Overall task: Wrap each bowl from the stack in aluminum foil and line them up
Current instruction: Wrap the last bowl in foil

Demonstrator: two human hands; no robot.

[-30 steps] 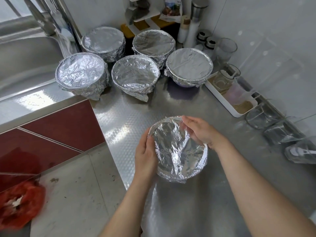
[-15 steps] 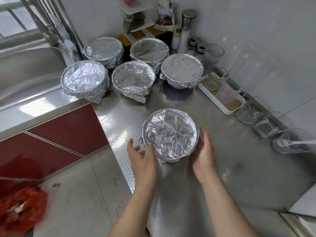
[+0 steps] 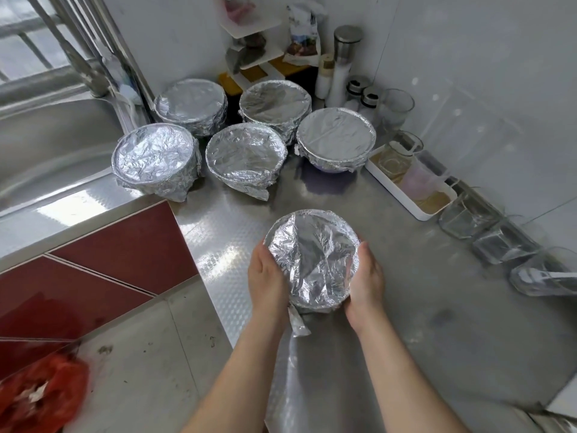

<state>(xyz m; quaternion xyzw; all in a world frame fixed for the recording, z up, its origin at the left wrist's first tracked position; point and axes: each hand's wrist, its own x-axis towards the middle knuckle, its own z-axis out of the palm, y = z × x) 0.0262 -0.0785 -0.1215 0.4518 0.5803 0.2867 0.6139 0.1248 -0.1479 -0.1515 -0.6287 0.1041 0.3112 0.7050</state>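
My left hand (image 3: 268,279) and right hand (image 3: 367,282) clasp the crinkled silver foil-wrapped bowl (image 3: 313,257) over the near steel countertop (image 3: 437,323) — wrapping looks finished, so next it wants carrying forward into line beside the five wrapped bowls (image 3: 246,151).
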